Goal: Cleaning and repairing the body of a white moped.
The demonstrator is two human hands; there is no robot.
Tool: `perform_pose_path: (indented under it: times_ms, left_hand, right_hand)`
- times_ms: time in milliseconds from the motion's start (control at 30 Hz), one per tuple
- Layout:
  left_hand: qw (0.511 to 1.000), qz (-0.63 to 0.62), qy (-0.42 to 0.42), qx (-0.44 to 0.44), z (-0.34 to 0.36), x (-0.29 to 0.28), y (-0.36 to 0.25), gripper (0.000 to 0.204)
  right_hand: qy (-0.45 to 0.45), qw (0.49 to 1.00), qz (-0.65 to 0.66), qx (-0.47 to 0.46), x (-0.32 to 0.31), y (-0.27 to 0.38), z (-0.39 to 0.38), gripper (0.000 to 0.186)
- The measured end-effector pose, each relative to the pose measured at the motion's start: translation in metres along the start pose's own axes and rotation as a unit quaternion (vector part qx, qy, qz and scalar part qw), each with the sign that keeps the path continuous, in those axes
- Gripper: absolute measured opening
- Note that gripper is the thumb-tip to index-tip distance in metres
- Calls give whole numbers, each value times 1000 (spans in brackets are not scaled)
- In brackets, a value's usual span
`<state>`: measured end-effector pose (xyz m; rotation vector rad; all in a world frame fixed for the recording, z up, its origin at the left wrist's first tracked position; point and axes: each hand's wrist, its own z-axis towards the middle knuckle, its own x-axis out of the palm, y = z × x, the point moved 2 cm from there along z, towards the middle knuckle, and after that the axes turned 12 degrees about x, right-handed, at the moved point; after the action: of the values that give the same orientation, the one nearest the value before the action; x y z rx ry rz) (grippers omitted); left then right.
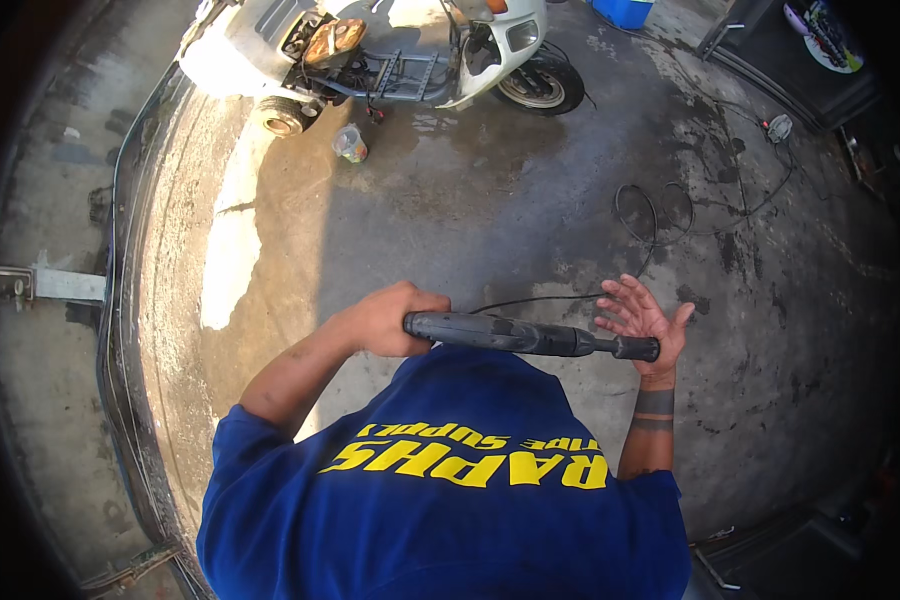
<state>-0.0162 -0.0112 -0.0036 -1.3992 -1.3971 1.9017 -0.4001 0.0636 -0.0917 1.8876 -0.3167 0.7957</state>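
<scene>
My left hand (400,318) is wrapped round one end of a long black spray wand (500,333), held crosswise in front of my dark blue shirt (440,520) with yellow print. At the wand's other, narrower end, my right hand (640,325) is turned palm up with fingers spread, the tip lying across or just above the base of the palm; contact is unclear. A thin black hose (530,301) runs behind the wand toward loops on the wet concrete floor.
A white scooter (490,60) with exposed frame stands ahead, beside a clear container (350,144). A blue box (622,12) and dark cabinet (780,60) are at the upper right, near a small device (778,128) with cables. A ledge with pipes edges the left.
</scene>
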Motion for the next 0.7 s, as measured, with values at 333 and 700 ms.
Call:
perform_pose_path:
  times_ms: [333, 700]
  left_hand:
    - [1000, -10, 2, 8, 5, -21, -6, 19]
    - [974, 72, -90, 194, 11, -12, -5, 37]
  right_hand:
    - [-6, 998, -15, -67, 14, 20, 10, 116]
    - [-4, 996, -48, -72, 14, 18, 7, 115]
